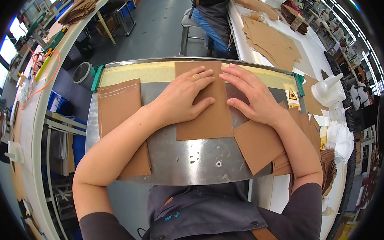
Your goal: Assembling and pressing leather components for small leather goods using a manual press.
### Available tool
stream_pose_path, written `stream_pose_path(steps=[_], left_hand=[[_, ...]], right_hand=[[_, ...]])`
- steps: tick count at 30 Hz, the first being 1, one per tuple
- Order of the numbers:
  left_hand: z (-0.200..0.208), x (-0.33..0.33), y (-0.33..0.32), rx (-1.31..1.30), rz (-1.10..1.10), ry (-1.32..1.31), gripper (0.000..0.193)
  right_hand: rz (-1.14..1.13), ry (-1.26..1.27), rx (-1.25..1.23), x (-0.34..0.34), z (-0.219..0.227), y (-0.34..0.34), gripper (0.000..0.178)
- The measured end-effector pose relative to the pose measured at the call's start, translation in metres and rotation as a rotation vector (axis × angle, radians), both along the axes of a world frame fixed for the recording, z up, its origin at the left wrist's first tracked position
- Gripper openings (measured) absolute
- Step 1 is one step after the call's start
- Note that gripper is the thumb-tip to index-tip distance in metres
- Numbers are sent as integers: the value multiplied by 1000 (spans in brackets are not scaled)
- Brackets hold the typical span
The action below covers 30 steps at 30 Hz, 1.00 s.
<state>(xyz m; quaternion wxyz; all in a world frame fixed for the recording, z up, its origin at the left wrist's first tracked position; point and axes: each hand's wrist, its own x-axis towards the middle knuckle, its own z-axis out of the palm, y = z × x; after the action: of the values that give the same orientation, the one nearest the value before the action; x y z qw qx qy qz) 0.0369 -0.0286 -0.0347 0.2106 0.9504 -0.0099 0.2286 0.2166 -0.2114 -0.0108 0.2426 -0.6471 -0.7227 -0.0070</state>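
A brown rectangular leather-like panel [205, 116] lies flat on the metal worktop [190, 162] in front of me. My left hand [187, 96] rests on it with fingers stretched out and thumb apart. At the panel's right edge is my right hand [254, 94], its fingers extended and the fingertips at the edge. Neither hand grips anything. To the left, partly under my left forearm, lies another brown panel [119, 109] with pale lines near its top. Several brown pieces [259, 141] overlap beneath and beside my right forearm, which partly hides them.
Green clamps [98, 77] sit at the worktop's far corners, near a yellow warning label [292, 96]. A white dispenser [329, 91] stands on the right-hand table with stacked brown sheets [273, 42]. Across from me sits a person [214, 19]. A long bench [54, 68] runs along the left.
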Motion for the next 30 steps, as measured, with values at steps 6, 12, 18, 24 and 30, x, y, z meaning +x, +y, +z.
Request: stream_pose_path(steps=[6, 12, 18, 24, 30], left_hand=[[2, -2, 0, -22, 67, 20, 55], [2, -9, 5, 162, 200, 30, 63], [2, -9, 7, 220, 218, 39, 68], [5, -7, 11, 188, 217, 29, 64], [3, -9, 11, 215, 221, 17, 65]], right_hand=[[-126, -124, -78, 12, -8, -6, 55], [-156, -135, -64, 14, -10, -7, 54], [-168, -135, -66, 15, -13, -4, 53], [-165, -105, -82, 15, -12, -5, 52], [-172, -95, -94, 14, -11, -5, 53]])
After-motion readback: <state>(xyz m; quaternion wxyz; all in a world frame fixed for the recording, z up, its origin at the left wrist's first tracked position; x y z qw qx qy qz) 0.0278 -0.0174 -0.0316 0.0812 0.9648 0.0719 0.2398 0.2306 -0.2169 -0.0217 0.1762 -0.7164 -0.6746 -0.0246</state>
